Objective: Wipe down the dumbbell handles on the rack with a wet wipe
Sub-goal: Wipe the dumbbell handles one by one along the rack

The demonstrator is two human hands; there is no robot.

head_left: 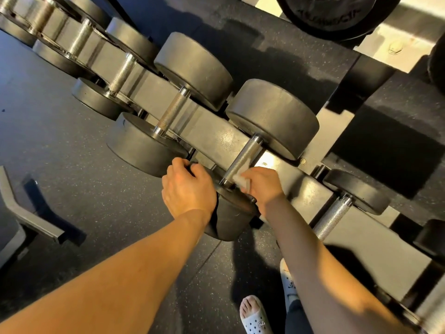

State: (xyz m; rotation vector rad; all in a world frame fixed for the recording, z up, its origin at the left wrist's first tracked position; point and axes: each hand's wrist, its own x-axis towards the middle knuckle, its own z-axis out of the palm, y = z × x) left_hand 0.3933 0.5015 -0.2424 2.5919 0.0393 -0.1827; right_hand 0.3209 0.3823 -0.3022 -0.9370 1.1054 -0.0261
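- Dumbbell handle [243,160], silver and knurled, lies slantwise across the grey rail of the rack [212,124], near the middle of the view. Its far head [272,116] sits beyond the rail, and its near head [228,220] hangs on the person's side.
- The white wet wipe [242,180] is bunched against the lower end of that handle, just above the collar where it meets the near head.
- The right hand [265,186] has its fingers curled round the wet wipe and presses it to the metal. The forearm reaches in from the lower right, partly in shadow.
- The left hand [185,189] lies on top of the near head, with its fingers bent over the upper left edge and gripping it. The knuckles are just beside the head of the next dumbbell.
- A neighbouring handle [172,114] to the left is bare, as is another handle [333,218] to the right. More dumbbells run along the rail toward the upper left corner.
- Below the rack is a dark speckled floor [72,165].
- A foot in a white perforated sandal [255,319] stands at the bottom edge.
- A black weight plate [330,10] shows at the top edge.
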